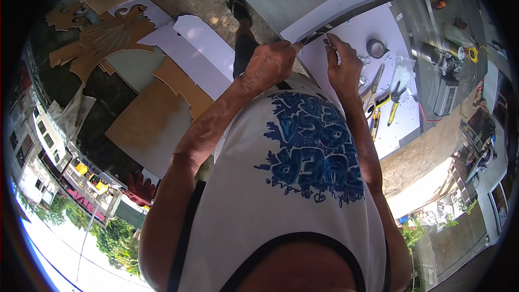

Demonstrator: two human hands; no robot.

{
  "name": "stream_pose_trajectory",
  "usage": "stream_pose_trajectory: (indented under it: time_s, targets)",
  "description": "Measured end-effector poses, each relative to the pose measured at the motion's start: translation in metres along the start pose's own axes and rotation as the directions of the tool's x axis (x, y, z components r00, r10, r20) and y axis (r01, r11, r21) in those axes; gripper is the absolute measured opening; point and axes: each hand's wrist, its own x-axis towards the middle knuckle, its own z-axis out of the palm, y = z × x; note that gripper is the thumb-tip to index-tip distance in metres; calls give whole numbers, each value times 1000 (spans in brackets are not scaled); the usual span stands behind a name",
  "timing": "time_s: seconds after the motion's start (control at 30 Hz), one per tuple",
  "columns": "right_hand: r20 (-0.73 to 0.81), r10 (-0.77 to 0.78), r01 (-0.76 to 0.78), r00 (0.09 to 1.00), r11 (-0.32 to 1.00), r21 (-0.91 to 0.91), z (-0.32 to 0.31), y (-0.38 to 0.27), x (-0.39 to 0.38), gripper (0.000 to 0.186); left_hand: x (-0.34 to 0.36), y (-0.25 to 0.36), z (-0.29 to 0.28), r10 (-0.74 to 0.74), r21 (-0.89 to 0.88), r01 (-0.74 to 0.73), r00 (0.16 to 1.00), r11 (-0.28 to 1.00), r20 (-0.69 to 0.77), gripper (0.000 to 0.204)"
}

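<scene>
A long, dark, slightly curved strip [357, 15] slants up to the right above a white sheet [351, 48] on the table. My left hand [272, 64] is closed around its near end, knuckles up, and a short dark end shows below the fist. Close beside it, my right hand [344, 65] has thumb and forefinger bent together at the strip's lower edge. A thin pale strand loops along the strip near those fingertips. What the right fingers pinch is too small to make out.
Right of my right hand lie a grey tape roll [377, 48], scissors [373, 92], pliers [396, 100], a utility knife [376, 124] and a clear plastic bag [403, 70]. A tape measure [473, 54] is farther right. Cut brown boards [116, 35] and white panels [205, 43] lie on the left.
</scene>
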Motion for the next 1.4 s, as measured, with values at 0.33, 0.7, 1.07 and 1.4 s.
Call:
stream_pose_trajectory:
  time_s: [0.33,0.7,1.07,1.4]
  targets:
    - [68,-159,163,985,985,-56,-1,2,8,34,4,-1,1,25,-15,-24,999,1000,32,29]
    - [14,-45,43,999,993,112,-7,-4,12,26,9,9,-17,-99,-191,105,994,976,37,28]
    - [312,391,-501,866,687,527,-31,0,10,21,-3,9,-11,-56,-156,56,998,986,4,26]
    - [323,306,-428,896,790,439,-48,4,12,29,-1,11,-13,2,-75,-1,1000,997,3,24]
